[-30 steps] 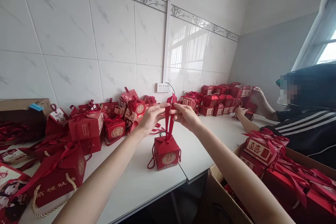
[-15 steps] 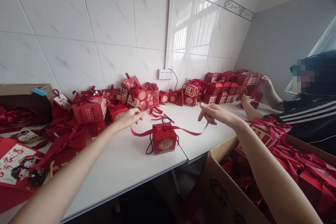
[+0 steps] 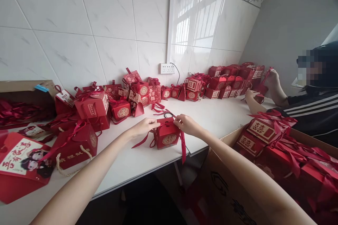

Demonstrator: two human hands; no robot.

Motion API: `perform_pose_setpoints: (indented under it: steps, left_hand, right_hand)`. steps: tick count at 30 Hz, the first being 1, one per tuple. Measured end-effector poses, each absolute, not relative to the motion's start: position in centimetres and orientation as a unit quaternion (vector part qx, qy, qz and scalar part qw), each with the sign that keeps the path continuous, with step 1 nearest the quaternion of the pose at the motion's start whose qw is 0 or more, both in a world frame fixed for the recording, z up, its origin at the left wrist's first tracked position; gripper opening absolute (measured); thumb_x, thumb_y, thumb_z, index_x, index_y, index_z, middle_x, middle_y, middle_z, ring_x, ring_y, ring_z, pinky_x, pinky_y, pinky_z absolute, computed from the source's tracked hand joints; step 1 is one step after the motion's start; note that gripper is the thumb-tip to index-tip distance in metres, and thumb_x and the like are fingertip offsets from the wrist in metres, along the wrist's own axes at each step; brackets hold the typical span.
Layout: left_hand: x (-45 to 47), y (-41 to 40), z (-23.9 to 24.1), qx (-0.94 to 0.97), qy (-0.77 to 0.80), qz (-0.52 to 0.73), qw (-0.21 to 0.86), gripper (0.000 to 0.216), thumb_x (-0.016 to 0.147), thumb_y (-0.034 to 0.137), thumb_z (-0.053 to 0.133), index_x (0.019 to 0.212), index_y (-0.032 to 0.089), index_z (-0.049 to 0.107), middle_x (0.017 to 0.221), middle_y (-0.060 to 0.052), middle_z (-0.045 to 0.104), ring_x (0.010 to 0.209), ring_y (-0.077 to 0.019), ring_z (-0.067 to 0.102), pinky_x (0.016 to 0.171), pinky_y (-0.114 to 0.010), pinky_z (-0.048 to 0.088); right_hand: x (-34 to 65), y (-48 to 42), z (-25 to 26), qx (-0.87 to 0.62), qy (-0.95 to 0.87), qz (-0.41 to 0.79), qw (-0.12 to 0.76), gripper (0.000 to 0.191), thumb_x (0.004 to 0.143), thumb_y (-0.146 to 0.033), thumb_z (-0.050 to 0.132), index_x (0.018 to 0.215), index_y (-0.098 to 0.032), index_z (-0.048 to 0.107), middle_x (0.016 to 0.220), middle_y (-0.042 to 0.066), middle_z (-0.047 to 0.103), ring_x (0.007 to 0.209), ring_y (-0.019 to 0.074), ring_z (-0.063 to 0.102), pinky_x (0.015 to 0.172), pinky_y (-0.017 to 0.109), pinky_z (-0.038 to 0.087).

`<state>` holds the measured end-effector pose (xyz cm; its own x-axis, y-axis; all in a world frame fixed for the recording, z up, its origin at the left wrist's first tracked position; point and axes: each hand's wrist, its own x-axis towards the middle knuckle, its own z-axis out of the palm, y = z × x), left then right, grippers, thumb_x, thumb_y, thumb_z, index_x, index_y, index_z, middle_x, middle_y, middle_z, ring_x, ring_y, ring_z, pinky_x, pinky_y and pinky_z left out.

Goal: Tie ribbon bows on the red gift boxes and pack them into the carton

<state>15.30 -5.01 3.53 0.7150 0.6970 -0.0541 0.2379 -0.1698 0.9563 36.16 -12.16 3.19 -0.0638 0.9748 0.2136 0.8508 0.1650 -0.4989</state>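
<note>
A small red gift box (image 3: 167, 140) with a round gold emblem stands upright on the white table. Both my hands are at its top edges, one on each side. My left hand (image 3: 144, 127) is closed in a pinch at the upper left corner, with a tail of dark red ribbon (image 3: 139, 143) trailing below it. At the upper right, my right hand (image 3: 188, 125) pinches the same ribbon, and its other end hangs down past the box's right side. Corded loops show at the box's sides. Just behind the box lies a black loop (image 3: 168, 115), partly hidden, beside loose red ribbon.
Several red boxes (image 3: 91, 105) crowd the table's left and back. More are stacked (image 3: 219, 82) at the far right, near a co-worker's hands (image 3: 273, 77) holding ribbon. An open carton (image 3: 224, 182) full of ribboned boxes stands at right. Another carton (image 3: 26, 86) holds ribbons at left.
Both hands have moved inward from wide apart to the top of the box. The ribbon, earlier stretched out to both sides, now has its ends hanging down.
</note>
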Motion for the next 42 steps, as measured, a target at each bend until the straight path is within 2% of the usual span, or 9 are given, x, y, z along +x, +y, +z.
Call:
perform_pose_setpoints:
  steps: [4, 9, 14, 18, 22, 26, 31, 35, 42]
  left_hand:
    - [15.3, -5.5, 3.1, 0.686, 0.316, 0.221, 0.617, 0.027, 0.064, 0.039, 0.067, 0.059, 0.015, 0.054, 0.066, -0.001, 0.057, 0.066, -0.0136, 0.054, 0.066, -0.027, 0.044]
    - [15.3, -5.9, 2.2, 0.660, 0.330, 0.243, 0.630, 0.027, 0.063, 0.035, 0.064, 0.055, 0.016, 0.047, 0.057, 0.001, 0.051, 0.054, -0.0098, 0.048, 0.050, -0.022, 0.037]
    - [15.4, -5.8, 1.6, 0.644, 0.341, 0.234, 0.643, 0.030, 0.062, 0.034, 0.065, 0.056, 0.016, 0.043, 0.051, 0.005, 0.041, 0.044, -0.0050, 0.035, 0.041, -0.018, 0.018]
    - [15.3, -5.8, 1.1, 0.631, 0.358, 0.225, 0.650, 0.034, 0.061, 0.038, 0.067, 0.059, 0.017, 0.040, 0.054, 0.007, 0.037, 0.041, -0.0023, 0.026, 0.040, -0.017, 0.007]
    - [15.0, -6.1, 1.1, 0.630, 0.369, 0.207, 0.651, 0.041, 0.060, 0.043, 0.069, 0.060, 0.018, 0.038, 0.053, 0.009, 0.031, 0.039, -0.0007, 0.016, 0.040, -0.019, 0.002]
    - [15.1, -6.2, 1.2, 0.639, 0.363, 0.197, 0.649, 0.046, 0.057, 0.044, 0.071, 0.057, 0.018, 0.033, 0.051, 0.010, 0.025, 0.039, -0.0007, 0.017, 0.040, -0.019, 0.002]
    - [15.1, -6.1, 1.7, 0.638, 0.361, 0.205, 0.648, 0.038, 0.059, 0.041, 0.068, 0.057, 0.017, 0.039, 0.051, 0.008, 0.032, 0.038, -0.0005, 0.019, 0.039, -0.017, 0.004]
    - [14.9, -6.0, 3.8, 0.646, 0.356, 0.182, 0.650, 0.030, 0.062, 0.038, 0.066, 0.060, 0.015, 0.047, 0.057, 0.003, 0.044, 0.039, -0.0017, 0.028, 0.037, -0.016, 0.006]
    - [15.9, -6.2, 8.0, 0.664, 0.353, 0.185, 0.633, 0.025, 0.064, 0.026, 0.069, 0.054, 0.014, 0.050, 0.050, 0.003, 0.041, 0.042, -0.0042, 0.033, 0.034, -0.017, 0.019]
  right_hand:
    - [36.5, -12.1, 3.3, -0.637, -0.705, 0.171, 0.261, 0.027, 0.086, -0.033, 0.043, 0.067, -0.017, 0.053, 0.068, 0.001, 0.054, 0.062, 0.0121, 0.045, 0.061, 0.025, 0.035]
    - [37.0, -12.1, 3.4, -0.640, -0.673, 0.260, 0.262, 0.032, 0.082, -0.039, 0.045, 0.058, -0.018, 0.047, 0.055, -0.003, 0.047, 0.050, 0.0087, 0.037, 0.049, 0.023, 0.029]
    - [37.9, -12.1, 2.9, -0.639, -0.654, 0.309, 0.261, 0.031, 0.078, -0.038, 0.050, 0.055, -0.018, 0.045, 0.052, -0.004, 0.046, 0.048, 0.0089, 0.038, 0.049, 0.024, 0.030]
    - [38.4, -12.0, 2.2, -0.608, -0.656, 0.361, 0.266, 0.029, 0.079, -0.041, 0.051, 0.061, -0.018, 0.047, 0.059, -0.002, 0.055, 0.055, 0.0100, 0.050, 0.054, 0.023, 0.040]
    - [39.1, -12.1, 2.3, -0.587, -0.658, 0.390, 0.266, 0.028, 0.078, -0.040, 0.054, 0.063, -0.017, 0.050, 0.064, 0.000, 0.060, 0.063, 0.0118, 0.057, 0.062, 0.025, 0.045]
    - [39.5, -12.2, 3.1, -0.590, -0.666, 0.375, 0.261, 0.030, 0.073, -0.041, 0.061, 0.056, -0.016, 0.052, 0.056, -0.002, 0.055, 0.059, 0.0113, 0.051, 0.061, 0.026, 0.040]
    - [39.7, -12.7, 4.2, -0.587, -0.654, 0.406, 0.250, 0.031, 0.069, -0.045, 0.065, 0.063, -0.016, 0.058, 0.059, -0.001, 0.056, 0.062, 0.0126, 0.053, 0.063, 0.026, 0.040]
    - [39.3, -13.3, 5.0, -0.527, -0.629, 0.477, 0.315, 0.034, 0.069, -0.049, 0.065, 0.069, -0.015, 0.061, 0.067, -0.001, 0.058, 0.064, 0.0103, 0.049, 0.064, 0.025, 0.039]
    - [36.2, -13.0, 4.5, -0.443, -0.612, 0.507, 0.416, 0.035, 0.069, -0.047, 0.068, 0.080, -0.013, 0.067, 0.088, 0.006, 0.067, 0.086, 0.0159, 0.058, 0.084, 0.030, 0.039]
